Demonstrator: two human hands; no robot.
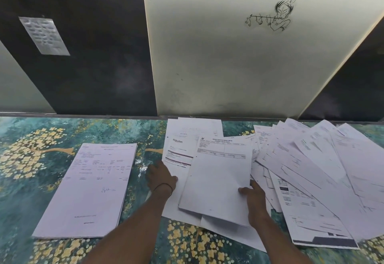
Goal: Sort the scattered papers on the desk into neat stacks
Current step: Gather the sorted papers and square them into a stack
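A squared stack of printed papers [91, 189] lies at the left of the desk. In the middle, my right hand [254, 195] grips the right edge of a thin bundle of sheets [218, 176], thumb on top. My left hand [161, 175] rests on the left edge of the sheets [176, 153] under that bundle, one with a Rakuten header; its fingertips are hidden under the paper. A wide fan of loose overlapping papers [311, 170] covers the right side.
The desk [31, 149] has a teal cover with yellow flower patterns. A wall with dark and pale panels [207, 66] rises right behind it. A printed notice [43, 35] is stuck on the dark panel at upper left.
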